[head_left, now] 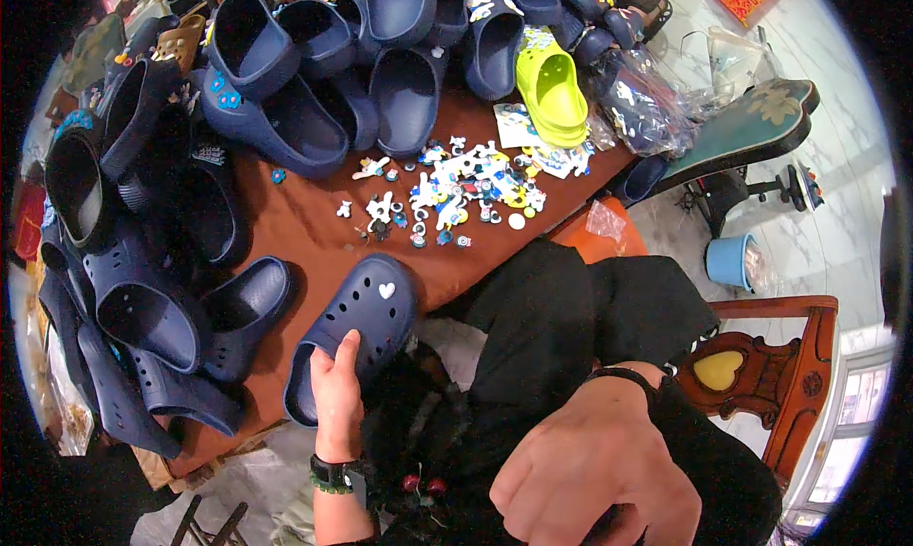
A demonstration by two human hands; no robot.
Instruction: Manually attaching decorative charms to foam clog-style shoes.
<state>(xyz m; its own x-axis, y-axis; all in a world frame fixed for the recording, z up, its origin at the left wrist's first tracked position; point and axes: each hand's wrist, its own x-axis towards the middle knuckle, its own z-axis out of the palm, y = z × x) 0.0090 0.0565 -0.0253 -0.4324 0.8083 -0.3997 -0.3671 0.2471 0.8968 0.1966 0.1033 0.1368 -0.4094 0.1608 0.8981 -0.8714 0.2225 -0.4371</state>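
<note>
My left hand (338,394) grips a navy clog (366,303) by its side, the thumb on the upper and the fingers hidden beneath. A small white heart charm (387,290) sits in one of the holes near its toe. Close to the camera, my right hand (609,460) is curled with its back toward me. Whatever its fingers hold, if anything, is hidden. Beyond the clog lies a pile of small shoe charms (475,189), mostly white, blue and yellow, spread over the brown table (285,218).
Several navy clogs (152,308) crowd the left side; more navy clogs (404,99) line the back. A lime green clog (552,89) stands near bagged clogs (642,99). To the right are a carved wooden chair (789,375) and a blue bucket (729,261).
</note>
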